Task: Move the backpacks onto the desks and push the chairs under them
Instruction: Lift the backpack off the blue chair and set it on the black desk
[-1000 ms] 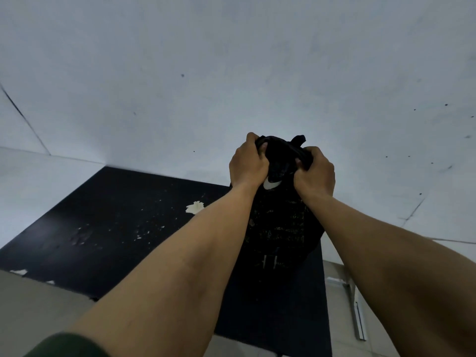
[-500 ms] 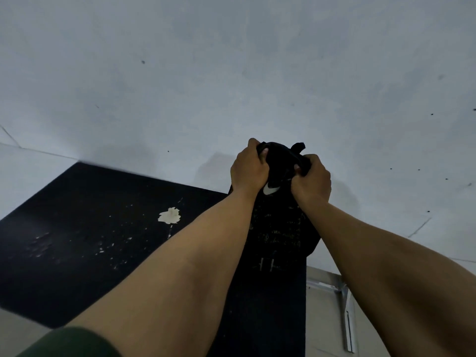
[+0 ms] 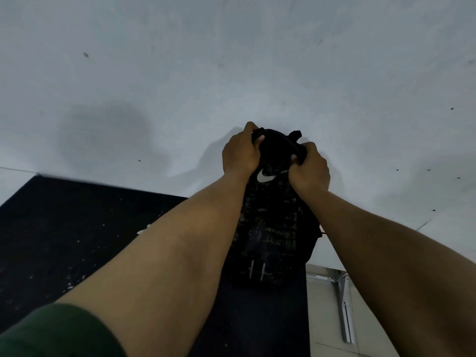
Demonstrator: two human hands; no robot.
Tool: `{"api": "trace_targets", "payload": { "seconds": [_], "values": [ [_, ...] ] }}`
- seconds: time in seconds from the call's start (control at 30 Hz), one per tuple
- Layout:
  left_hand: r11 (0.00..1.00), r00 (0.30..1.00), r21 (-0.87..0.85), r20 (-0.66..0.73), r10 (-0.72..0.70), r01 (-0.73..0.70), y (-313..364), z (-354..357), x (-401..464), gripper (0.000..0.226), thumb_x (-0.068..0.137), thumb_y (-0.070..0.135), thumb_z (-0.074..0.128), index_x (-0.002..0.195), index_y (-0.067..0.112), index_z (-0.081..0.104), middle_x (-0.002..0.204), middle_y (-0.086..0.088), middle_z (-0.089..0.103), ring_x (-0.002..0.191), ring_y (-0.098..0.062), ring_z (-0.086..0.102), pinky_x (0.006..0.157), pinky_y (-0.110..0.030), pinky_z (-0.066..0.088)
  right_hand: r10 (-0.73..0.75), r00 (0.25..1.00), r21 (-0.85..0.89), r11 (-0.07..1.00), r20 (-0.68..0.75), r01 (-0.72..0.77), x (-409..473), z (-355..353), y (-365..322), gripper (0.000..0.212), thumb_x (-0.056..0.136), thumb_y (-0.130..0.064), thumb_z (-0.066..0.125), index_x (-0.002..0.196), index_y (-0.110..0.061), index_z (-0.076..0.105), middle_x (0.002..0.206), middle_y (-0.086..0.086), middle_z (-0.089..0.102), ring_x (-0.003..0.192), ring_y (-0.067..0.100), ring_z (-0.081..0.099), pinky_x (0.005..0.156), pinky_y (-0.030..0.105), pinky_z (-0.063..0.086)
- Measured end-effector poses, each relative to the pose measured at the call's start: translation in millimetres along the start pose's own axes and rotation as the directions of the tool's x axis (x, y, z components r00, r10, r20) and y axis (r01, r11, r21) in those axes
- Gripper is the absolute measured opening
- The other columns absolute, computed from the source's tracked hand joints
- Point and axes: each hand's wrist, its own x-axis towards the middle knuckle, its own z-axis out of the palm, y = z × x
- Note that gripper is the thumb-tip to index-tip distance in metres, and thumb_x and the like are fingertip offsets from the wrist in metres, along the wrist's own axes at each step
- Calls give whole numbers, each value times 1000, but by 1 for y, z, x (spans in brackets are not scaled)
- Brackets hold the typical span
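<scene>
Here both hands close on the top of a black backpack (image 3: 270, 228). The left hand (image 3: 240, 157) has its fingers curled over the upper left edge of the bag, thumb tip showing against the dark fabric, knuckles turned toward the camera. The right hand (image 3: 310, 170) is a tight fist gathered around the fabric at the upper right of the bag, just beside a small black loop (image 3: 295, 134) that sticks up from the top. Each grip is fully closed on the backpack, with the two hands near each other and a white swoosh logo (image 3: 265, 176) showing between the wrists.

Both forearms reach forward and converge from the lower corners of the view, nearly straight at the elbow; a dark green sleeve (image 3: 59, 333) covers the left upper arm at the bottom left.

The backpack hangs upright below the hands, its front speckled with pale marks and two short grey tabs low down. Its lower part stands over the far right corner of the black counter (image 3: 77, 240), whether resting on it or just above cannot be told. The counter top is flecked with pale spots. Behind it rises a plain pale wall (image 3: 231, 60), and a metal bracket (image 3: 345, 305) shows by the right edge of the counter.
</scene>
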Motion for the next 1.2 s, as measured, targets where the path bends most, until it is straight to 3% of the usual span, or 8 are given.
{"api": "trace_targets", "payload": {
  "seconds": [0.13, 0.23, 0.33, 0.43, 0.57, 0.8, 1.0, 1.2],
  "values": [
    [998, 998, 51, -63, -23, 26, -2, 7, 12, 24, 95, 39, 57, 109, 21, 50, 91, 2, 66, 84, -21, 59, 75, -37, 44, -8, 1000, -23, 1000, 12, 8, 15, 7, 3, 25, 90, -27, 48, 115, -25, 50, 81, -14, 49, 69, 12, 49, 62, 29, 35],
    [981, 982, 151, -162, -96, 120, -3, 5, 24, 43, 81, 45, 72, 108, 20, 48, 101, 2, 62, 94, -21, 56, 80, -36, 43, -23, 999, -40, 999, 32, 25, 23, 12, 5, 25, 90, -29, 50, 115, -24, 49, 86, -13, 51, 66, 6, 47, 55, 27, 32],
    [942, 983, 291, -122, -136, 166, -7, 2, 32, 51, 75, 59, 71, 102, 18, 58, 102, -2, 62, 94, -22, 58, 69, -34, 44, -21, 1000, -92, 995, 21, 23, 29, 16, 9, 33, 87, -36, 58, 113, -20, 48, 97, -5, 57, 80, 15, 53, 66, 31, 37],
    [937, 968, 245, -19, -251, 247, -15, 6, 30, 51, 75, 67, 67, 87, 18, 63, 87, -1, 66, 78, -19, 63, 54, -27, 36, -37, 998, -241, 970, -59, 22, 33, 18, 10, 47, 81, -39, 67, 114, -13, 46, 112, 8, 56, 101, 27, 55, 74, 37, 42],
    [958, 971, 188, 50, -232, 219, -21, 14, 20, 38, 85, 53, 60, 83, 15, 58, 83, -2, 65, 78, -21, 63, 53, -28, 35, -88, 987, -430, 903, -137, 21, 35, 23, 6, 58, 77, -38, 72, 118, -6, 46, 117, 15, 53, 110, 34, 50, 88, 44, 40],
    [985, 954, 119, 256, -154, 127, -24, 16, -7, 58, 87, 39, 61, 132, 7, 44, 115, -9, 61, 101, -23, 59, 70, -30, 45, -132, 987, -434, 897, -88, 81, 31, 18, 5, 49, 80, -33, 69, 116, -7, 48, 116, 15, 54, 109, 34, 49, 87, 44, 40],
    [956, 966, 282, 218, -142, 77, -5, 6, -17, 36, 88, 25, 56, 118, 6, 48, 109, -11, 60, 101, -27, 57, 79, -40, 49, -222, 975, -436, 880, -26, 189, 14, 8, -2, 42, 80, -30, 65, 113, -9, 51, 115, 15, 52, 109, 33, 47, 88, 44, 38],
    [949, 968, 305, 203, -144, 77, 5, -5, -22, 32, 87, 22, 56, 115, 8, 51, 111, -11, 55, 101, -27, 55, 72, -35, 44, -197, 980, -384, 908, -32, 170, 2, -1, -12, 42, 80, -25, 64, 115, -9, 50, 118, 14, 51, 110, 32, 47, 89, 42, 37]
  ]
}}
